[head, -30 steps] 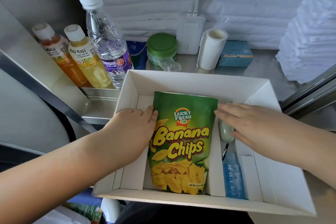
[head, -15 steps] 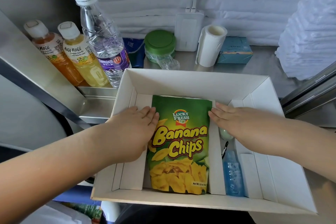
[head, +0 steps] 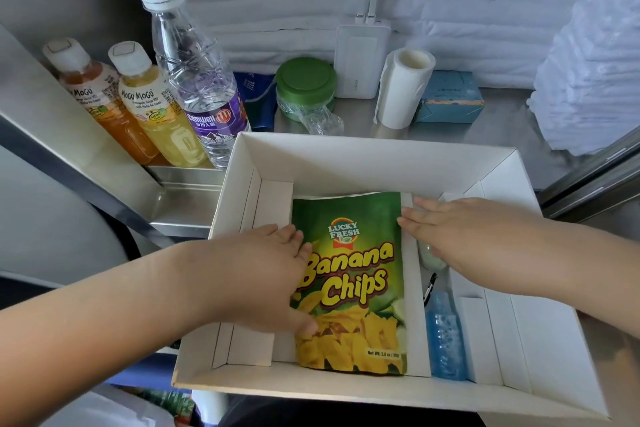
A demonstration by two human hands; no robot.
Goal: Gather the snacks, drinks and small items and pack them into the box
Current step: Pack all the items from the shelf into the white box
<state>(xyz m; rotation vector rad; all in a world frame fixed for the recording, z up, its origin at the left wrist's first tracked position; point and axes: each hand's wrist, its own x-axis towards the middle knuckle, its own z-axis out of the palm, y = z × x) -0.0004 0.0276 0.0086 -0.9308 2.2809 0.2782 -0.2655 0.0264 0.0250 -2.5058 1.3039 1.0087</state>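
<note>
A white box (head: 346, 156) fills the lower middle of the frame, split by card dividers into lengthwise compartments. The chips bag (head: 349, 284) lies flat, face up, in the middle compartment.

The left hand (head: 263, 281) comes in from the lower left. Its fingers are straight and lie on the bag's left edge, and its thumb rests lower down on the bag; it grips nothing. The right hand (head: 460, 236) comes in from the right, also flat with straight fingers. Its fingertips touch the bag's upper right edge at the divider, and it holds nothing.

In the narrow compartment right of the bag lies a small blue bottle (head: 445, 336), with a pale item (head: 431, 258) partly hidden under the right hand.

At upper left stand an orange drink (head: 104, 107), a yellow drink (head: 159, 111) and a water bottle (head: 197, 80), side by side. On the surface (head: 502, 128) above the box are a green-lidded jar (head: 304, 87), a paper roll (head: 401, 90) and a blue carton (head: 450, 97).
</note>
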